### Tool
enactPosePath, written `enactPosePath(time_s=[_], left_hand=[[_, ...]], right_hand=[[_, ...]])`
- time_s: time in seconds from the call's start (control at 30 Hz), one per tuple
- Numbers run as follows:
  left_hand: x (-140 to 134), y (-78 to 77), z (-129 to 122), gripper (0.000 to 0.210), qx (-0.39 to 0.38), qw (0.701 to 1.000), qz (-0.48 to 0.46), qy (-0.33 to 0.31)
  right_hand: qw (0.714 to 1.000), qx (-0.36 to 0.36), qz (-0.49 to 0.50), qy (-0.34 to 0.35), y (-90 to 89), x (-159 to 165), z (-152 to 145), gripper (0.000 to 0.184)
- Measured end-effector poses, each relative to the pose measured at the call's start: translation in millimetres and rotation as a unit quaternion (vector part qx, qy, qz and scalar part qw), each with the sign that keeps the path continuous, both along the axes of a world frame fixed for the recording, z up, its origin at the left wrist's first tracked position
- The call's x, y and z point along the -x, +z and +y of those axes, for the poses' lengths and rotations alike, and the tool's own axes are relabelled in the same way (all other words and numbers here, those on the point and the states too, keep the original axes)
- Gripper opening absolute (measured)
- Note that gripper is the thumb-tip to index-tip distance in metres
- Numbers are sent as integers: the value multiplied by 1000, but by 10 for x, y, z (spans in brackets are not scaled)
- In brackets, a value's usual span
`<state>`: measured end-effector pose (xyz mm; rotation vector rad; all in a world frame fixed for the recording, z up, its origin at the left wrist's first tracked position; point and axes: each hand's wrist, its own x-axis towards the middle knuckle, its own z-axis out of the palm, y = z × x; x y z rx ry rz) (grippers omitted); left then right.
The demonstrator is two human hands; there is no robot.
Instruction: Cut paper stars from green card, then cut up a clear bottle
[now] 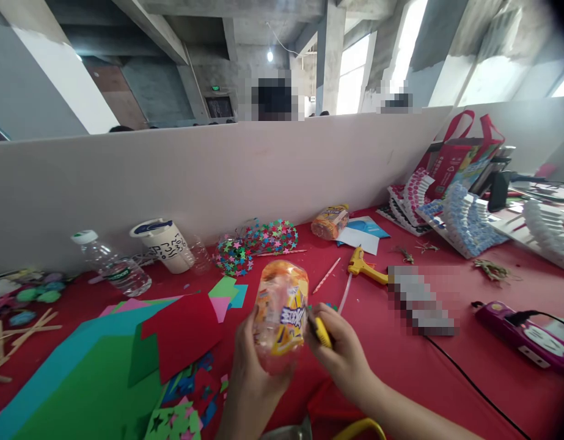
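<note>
My left hand (258, 379) is wrapped round the lower part of a clear plastic bottle (282, 308) with an orange and yellow label. The bottle stands roughly upright above the red table, its rounded end toward the top. My right hand (343, 345) grips a yellow and black utility knife (322, 332), whose tip meets or nearly meets the bottle's right side; whether it cuts in cannot be made out. Below my hands, a yellow handle (362, 429) shows at the bottom edge. Behind the right hand lies a yellow glue gun (366, 267).
Coloured paper sheets (89, 366) and cut-out stars cover the left side. A water bottle (119, 269), a white cup (167, 247) and star garlands (272, 237) line the partition (217, 171). To the right are a purple power strip (524, 336), a cable and a red bag (460, 159).
</note>
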<state>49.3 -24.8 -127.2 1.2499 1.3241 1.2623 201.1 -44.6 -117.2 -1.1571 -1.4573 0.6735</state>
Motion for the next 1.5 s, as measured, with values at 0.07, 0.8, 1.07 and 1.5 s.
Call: enactPosePath(time_s=[0.07, 0.8, 1.07, 1.5], left_hand=[[89, -80, 9, 82, -94, 986, 139, 0], [76, -171, 85, 101, -41, 980, -189, -40], [-46, -238, -20, 74, 1, 985, -168, 33], [-8, -256, -163, 61, 17, 995, -93, 21]], right_hand=[[999, 13, 29, 3, 38, -5, 0, 27], [962, 177, 204, 33, -103, -32, 114, 24], [956, 146, 253, 14, -388, 130, 116, 64], [903, 281, 320, 53, -393, 103, 118, 51]])
